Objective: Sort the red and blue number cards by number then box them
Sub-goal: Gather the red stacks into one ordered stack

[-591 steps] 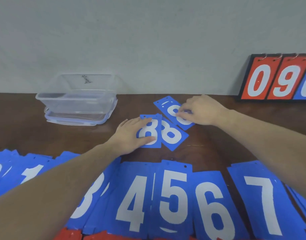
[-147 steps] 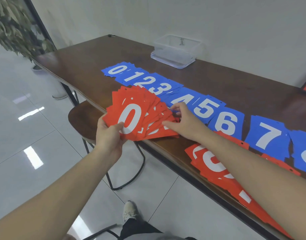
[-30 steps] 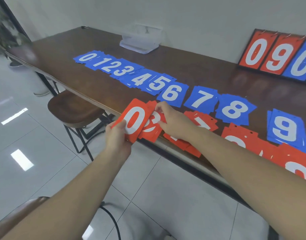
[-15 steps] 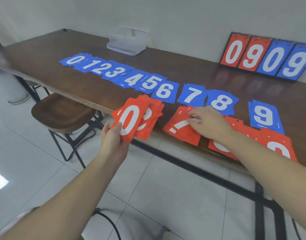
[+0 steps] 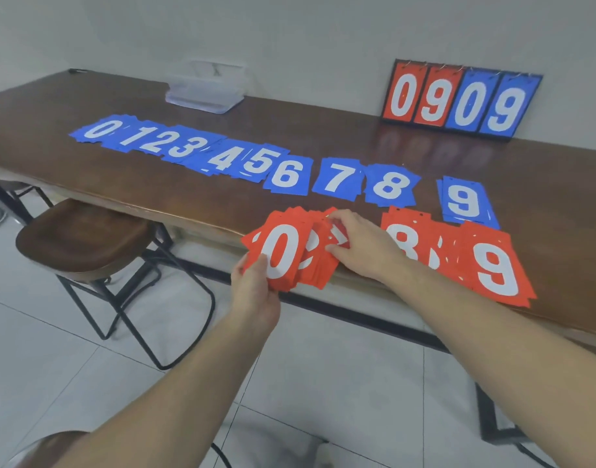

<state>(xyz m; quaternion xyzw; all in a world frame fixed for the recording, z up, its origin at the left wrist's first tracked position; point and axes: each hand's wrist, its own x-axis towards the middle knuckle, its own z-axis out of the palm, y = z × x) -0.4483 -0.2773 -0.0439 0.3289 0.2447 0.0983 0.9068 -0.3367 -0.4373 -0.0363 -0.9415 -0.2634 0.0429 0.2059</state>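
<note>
Head view: left hand (image 5: 256, 292) grips red fan (image 5: 289, 255) (0 foremost), right hand (image 5: 360, 248) pinching one card.

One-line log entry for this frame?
stage: sorting red cards | left hand: grips red fan, 0 on top | right hand: pinches card in fan | blue cards: laid out 0–9 | box: empty

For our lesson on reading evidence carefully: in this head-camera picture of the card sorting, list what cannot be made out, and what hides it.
- Fanned red cards behind the red 0 card, head view: numbers covered by overlap and the right hand.
- Red 8 pile: its digit is partly hidden by the right hand and wrist.
- Clear plastic box: blurred and far, contents unreadable.
- Left hand: fingers hidden behind the fan.
</note>
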